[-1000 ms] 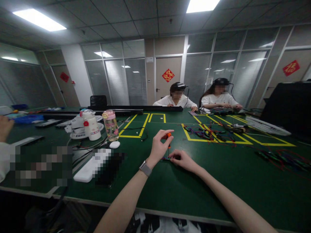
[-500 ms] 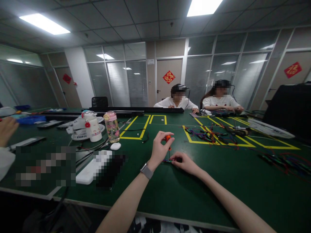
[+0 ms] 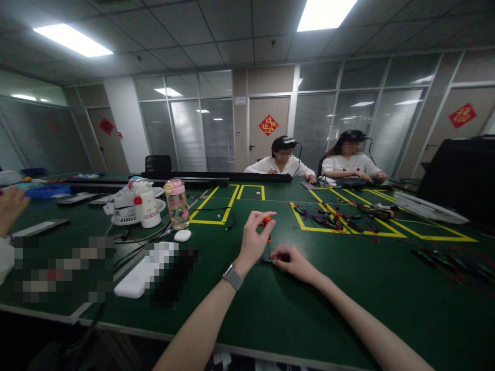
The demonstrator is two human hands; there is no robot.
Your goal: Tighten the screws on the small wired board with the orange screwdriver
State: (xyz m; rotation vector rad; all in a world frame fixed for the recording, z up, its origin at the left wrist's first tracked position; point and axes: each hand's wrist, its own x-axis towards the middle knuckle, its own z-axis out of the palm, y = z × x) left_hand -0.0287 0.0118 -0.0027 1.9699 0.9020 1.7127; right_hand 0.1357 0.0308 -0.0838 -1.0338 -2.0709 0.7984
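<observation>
My left hand (image 3: 255, 234) is closed around the orange handle of a screwdriver (image 3: 269, 238), which stands upright with its thin shaft pointing down. The tip meets a small green circuit board (image 3: 266, 259) lying on the green table. My right hand (image 3: 291, 260) pinches the right end of that board, low against the tabletop. The board is small and partly covered by my fingers, so its details are unclear.
A pink-lidded bottle (image 3: 177, 204), a white jug (image 3: 147, 206) and a white case (image 3: 183, 235) stand left. Tangled wired boards (image 3: 323, 216) lie inside yellow tape, with another bundle (image 3: 458, 260) at right. Two people sit opposite; another person's hand (image 3: 11, 208) is at far left.
My hands stay in nearly the same place, the left one still on the screwdriver over the board. The whole view has shifted slightly.
</observation>
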